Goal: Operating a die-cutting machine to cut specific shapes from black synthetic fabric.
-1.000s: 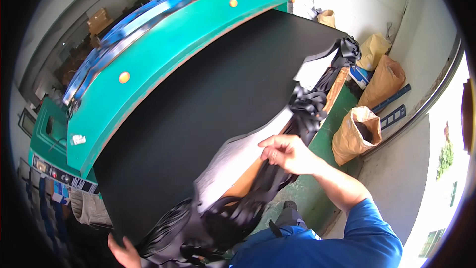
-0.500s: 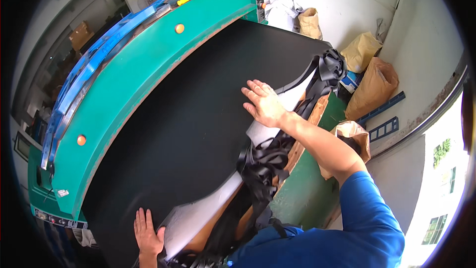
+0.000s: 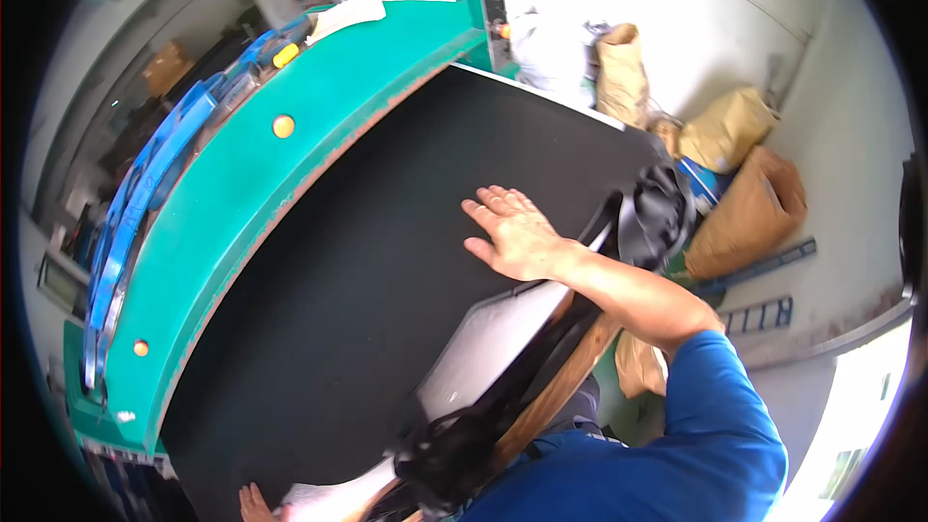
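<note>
A wide black sheet (image 3: 348, 300) covers the bed of a green machine. My right hand (image 3: 512, 237) lies palm down on it near the right edge, fingers stretched and spread, holding nothing. At the lower left, my left hand (image 3: 256, 505) shows only in part, with its fingers extended on the sheet beside a whitish piece (image 3: 329, 495). Another whitish piece (image 3: 488, 343) lies along the sheet's near edge. Bundles of black strips, one at the lower middle (image 3: 449, 459) and one at the right corner (image 3: 657, 217), lie along that edge, partly blurred.
A green machine beam (image 3: 232, 169) arches over the sheet's far side, with blue bars (image 3: 159, 164) on top. Along my side runs a wooden edge (image 3: 556, 396). Paper sacks (image 3: 749, 208) stand at the right by the wall, near a blue ladder-like frame (image 3: 759, 316).
The view has shifted. My left hand has moved down toward the lower edge. The whitish pieces and black strips along the near edge have shifted toward the lower left. My right hand stays flat.
</note>
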### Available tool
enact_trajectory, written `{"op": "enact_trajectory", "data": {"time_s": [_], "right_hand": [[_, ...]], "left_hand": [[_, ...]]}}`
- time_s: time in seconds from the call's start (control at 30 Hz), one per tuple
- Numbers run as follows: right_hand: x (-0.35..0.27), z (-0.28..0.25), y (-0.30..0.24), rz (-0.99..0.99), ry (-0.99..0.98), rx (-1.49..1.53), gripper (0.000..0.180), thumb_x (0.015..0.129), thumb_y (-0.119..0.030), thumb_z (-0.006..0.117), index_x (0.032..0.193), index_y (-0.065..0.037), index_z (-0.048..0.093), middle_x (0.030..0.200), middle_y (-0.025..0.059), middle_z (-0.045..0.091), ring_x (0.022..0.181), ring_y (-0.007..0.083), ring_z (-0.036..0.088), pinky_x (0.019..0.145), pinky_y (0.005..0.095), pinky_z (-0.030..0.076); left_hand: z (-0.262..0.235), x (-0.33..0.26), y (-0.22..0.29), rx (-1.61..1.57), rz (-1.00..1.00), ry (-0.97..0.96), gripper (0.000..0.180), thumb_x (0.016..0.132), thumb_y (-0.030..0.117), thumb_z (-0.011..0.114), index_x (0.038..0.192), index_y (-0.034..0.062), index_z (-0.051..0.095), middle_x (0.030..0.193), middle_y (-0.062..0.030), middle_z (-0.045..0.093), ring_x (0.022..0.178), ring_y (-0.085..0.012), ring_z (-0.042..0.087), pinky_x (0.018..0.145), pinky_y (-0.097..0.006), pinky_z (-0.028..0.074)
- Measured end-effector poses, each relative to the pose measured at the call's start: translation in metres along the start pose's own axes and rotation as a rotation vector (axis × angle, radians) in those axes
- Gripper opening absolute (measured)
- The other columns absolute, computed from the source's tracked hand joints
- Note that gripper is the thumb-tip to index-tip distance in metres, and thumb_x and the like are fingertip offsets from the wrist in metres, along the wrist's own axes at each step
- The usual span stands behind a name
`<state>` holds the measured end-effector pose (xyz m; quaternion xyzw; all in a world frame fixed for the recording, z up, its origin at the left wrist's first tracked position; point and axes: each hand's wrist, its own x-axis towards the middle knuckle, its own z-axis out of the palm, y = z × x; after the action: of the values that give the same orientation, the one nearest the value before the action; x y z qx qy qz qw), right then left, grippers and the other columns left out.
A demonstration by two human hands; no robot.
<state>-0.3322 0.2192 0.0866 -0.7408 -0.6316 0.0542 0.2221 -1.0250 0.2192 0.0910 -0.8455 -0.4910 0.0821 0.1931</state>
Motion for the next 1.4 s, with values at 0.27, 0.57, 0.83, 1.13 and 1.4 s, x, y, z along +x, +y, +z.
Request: {"op": "enact_trajectory", "data": {"time_s": [0.27, 0.57, 0.83, 1.13, 1.4], "right_hand": [[0.032, -0.061, 0.079, -0.185, -0.375, 0.285, 0.052, 0.092, -0.033, 0.056, 0.132, -0.001, 0.050, 0.137, 0.0209, 0.047, 0.129, 0.0345, 0.044, 0.108, 0.0398, 0.035], [0.124, -0.124, 0.059, -0.342, -0.308, 0.244, 0.045, 0.089, -0.024, 0.061, 0.124, 0.003, 0.054, 0.124, 0.0225, 0.058, 0.117, 0.0360, 0.056, 0.099, 0.0417, 0.046], [0.080, -0.143, 0.290, 0.281, 0.293, -0.151, 0.040, 0.092, -0.026, 0.054, 0.119, 0.002, 0.058, 0.108, 0.0212, 0.066, 0.105, 0.0334, 0.062, 0.089, 0.0389, 0.048], [-0.070, -0.121, 0.328, 0.817, 0.305, 0.232, 0.037, 0.081, -0.029, 0.068, 0.095, 0.005, 0.067, 0.081, 0.0151, 0.067, 0.076, 0.0223, 0.063, 0.072, 0.0350, 0.050], [-0.129, -0.113, 0.396, 0.711, 0.473, 0.198, 0.038, 0.080, -0.032, 0.069, 0.079, 0.006, 0.064, 0.063, 0.0096, 0.057, 0.063, 0.0178, 0.058, 0.061, 0.0370, 0.046]], "left_hand": [[-0.093, 0.107, 0.109, -0.314, -0.357, -0.267, 0.076, 0.072, 0.031, 0.074, 0.135, 0.0014, 0.043, 0.140, -0.0274, 0.039, 0.134, -0.0409, 0.034, 0.109, -0.047, 0.035], [-0.225, 0.265, 0.054, -0.079, -0.330, 0.311, 0.058, 0.080, 0.019, 0.070, 0.130, 0.0001, 0.047, 0.137, -0.0233, 0.045, 0.129, -0.0386, 0.041, 0.107, -0.044, 0.036], [-0.206, 0.350, -0.093, -0.163, -0.234, 0.695, 0.044, 0.099, 0.024, 0.049, 0.132, -0.0042, 0.047, 0.132, -0.0230, 0.051, 0.125, -0.0358, 0.047, 0.106, -0.041, 0.035], [-0.153, 0.396, -0.207, -0.716, -0.389, 0.438, 0.059, 0.101, 0.043, 0.040, 0.125, -0.0093, 0.053, 0.118, -0.0203, 0.061, 0.108, -0.0245, 0.057, 0.097, -0.033, 0.040], [-0.186, 0.397, -0.193, -0.751, -0.284, 0.404, 0.051, 0.097, 0.040, 0.049, 0.115, -0.0067, 0.061, 0.099, -0.0107, 0.066, 0.088, -0.0185, 0.059, 0.082, -0.033, 0.046]]}}
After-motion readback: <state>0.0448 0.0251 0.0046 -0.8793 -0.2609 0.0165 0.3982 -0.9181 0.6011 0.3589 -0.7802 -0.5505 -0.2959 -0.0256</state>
